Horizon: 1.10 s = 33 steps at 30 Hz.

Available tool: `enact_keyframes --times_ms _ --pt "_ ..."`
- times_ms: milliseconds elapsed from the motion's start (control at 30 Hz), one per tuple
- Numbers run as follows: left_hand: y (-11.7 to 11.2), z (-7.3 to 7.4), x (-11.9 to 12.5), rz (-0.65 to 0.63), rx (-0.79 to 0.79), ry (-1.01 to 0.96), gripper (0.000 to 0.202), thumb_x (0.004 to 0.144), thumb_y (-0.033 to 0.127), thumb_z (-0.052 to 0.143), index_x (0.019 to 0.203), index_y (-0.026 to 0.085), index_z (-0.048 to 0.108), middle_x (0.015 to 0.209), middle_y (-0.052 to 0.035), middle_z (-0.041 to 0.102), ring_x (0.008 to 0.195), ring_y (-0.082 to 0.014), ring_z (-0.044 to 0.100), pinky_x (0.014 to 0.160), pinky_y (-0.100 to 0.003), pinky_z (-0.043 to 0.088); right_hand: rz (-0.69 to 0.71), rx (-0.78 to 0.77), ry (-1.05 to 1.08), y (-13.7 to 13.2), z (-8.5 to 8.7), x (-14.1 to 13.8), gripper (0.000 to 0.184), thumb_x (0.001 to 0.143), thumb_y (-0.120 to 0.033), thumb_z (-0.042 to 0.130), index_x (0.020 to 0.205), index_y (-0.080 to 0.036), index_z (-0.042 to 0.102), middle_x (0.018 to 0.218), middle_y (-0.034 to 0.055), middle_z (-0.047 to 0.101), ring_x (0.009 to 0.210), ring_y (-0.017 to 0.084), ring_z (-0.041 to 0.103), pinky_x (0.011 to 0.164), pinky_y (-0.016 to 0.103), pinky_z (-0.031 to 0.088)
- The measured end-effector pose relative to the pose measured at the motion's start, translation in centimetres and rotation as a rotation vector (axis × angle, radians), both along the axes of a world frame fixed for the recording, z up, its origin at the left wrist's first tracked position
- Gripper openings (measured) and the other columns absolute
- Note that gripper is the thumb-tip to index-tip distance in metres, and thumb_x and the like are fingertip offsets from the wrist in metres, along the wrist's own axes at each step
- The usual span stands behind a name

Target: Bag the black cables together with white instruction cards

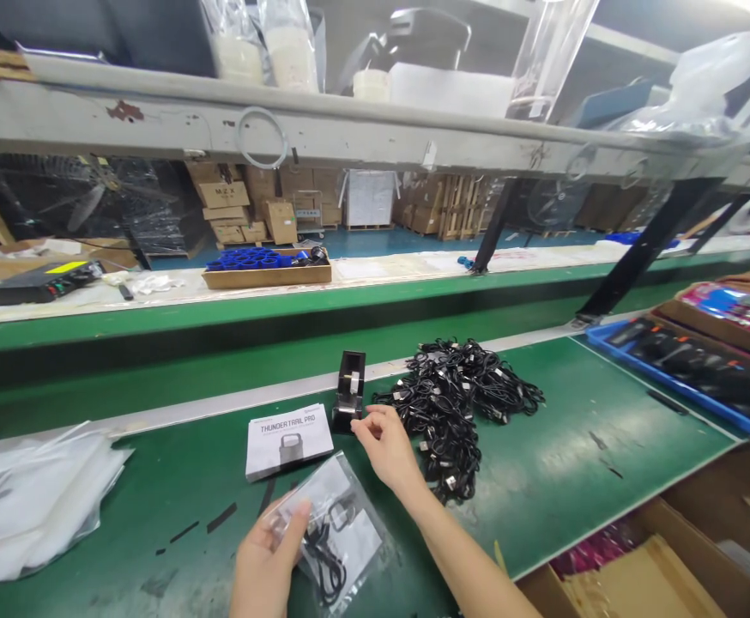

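Note:
My left hand (275, 549) grips a clear plastic bag (375, 524), thumb on top. Inside the bag lie a coiled black cable (327, 562) and a white printed leaflet (357, 542). My right hand (384, 446) is closed in a pinch at the front end of a black tape dispenser (351, 378); whatever is between the fingertips is too small to make out. Left of the dispenser lies a stack of white leaflets (289, 438) marked "THUNDER TRAIL PRO". A heap of bundled black cables (452, 395) spreads just right of my right hand.
Clear bags with white sheets (33, 498) lie at the left. A blue tray of black items (684, 365) stands at the right, above open cardboard boxes (645, 575). Behind the green bench (581, 429) runs a ledge with a carton of blue parts (265, 273). A shelf (349, 129) hangs overhead.

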<state>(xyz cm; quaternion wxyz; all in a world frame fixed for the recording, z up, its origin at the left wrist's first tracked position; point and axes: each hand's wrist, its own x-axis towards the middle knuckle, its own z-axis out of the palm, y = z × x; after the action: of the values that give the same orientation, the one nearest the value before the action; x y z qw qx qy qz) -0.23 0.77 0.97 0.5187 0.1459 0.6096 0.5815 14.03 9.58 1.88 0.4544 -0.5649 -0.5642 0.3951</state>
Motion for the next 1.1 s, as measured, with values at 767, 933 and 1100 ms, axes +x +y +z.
enact_keyframes --times_ms 767,933,1100 --pt "-0.6 0.9 -0.4 0.025 0.042 0.013 0.039 0.051 0.033 0.076 0.083 0.016 0.063 0.064 0.0002 0.071 0.066 -0.0189 0.066 0.058 -0.024 0.048 0.220 -0.063 0.292 -4.2 2.7 0.5 0.016 0.075 -0.029 0.058 0.071 -0.015 0.065 0.067 0.0009 0.059 0.059 0.011 0.052 0.058 0.024 0.042" --pt "-0.9 0.4 -0.9 -0.058 0.061 0.025 0.042 0.055 0.038 0.074 0.088 0.015 0.062 0.071 -0.0020 0.072 0.074 -0.0211 0.065 0.065 -0.026 0.048 0.379 -0.131 0.353 -6.2 3.7 0.6 0.066 0.071 -0.014 0.060 0.130 -0.027 0.036 0.064 -0.0065 0.054 0.058 0.010 0.051 0.060 0.024 0.043" --pt "-1.1 -0.2 -0.9 -0.100 0.080 0.113 0.042 0.058 0.040 0.073 0.088 0.015 0.062 0.071 -0.0019 0.071 0.068 -0.0177 0.062 0.063 -0.024 0.047 0.478 -0.178 0.407 -8.0 2.3 -1.2 0.076 0.075 -0.014 0.055 0.138 -0.026 0.014 0.065 -0.0070 0.053 0.060 0.010 0.053 0.064 0.027 0.046"
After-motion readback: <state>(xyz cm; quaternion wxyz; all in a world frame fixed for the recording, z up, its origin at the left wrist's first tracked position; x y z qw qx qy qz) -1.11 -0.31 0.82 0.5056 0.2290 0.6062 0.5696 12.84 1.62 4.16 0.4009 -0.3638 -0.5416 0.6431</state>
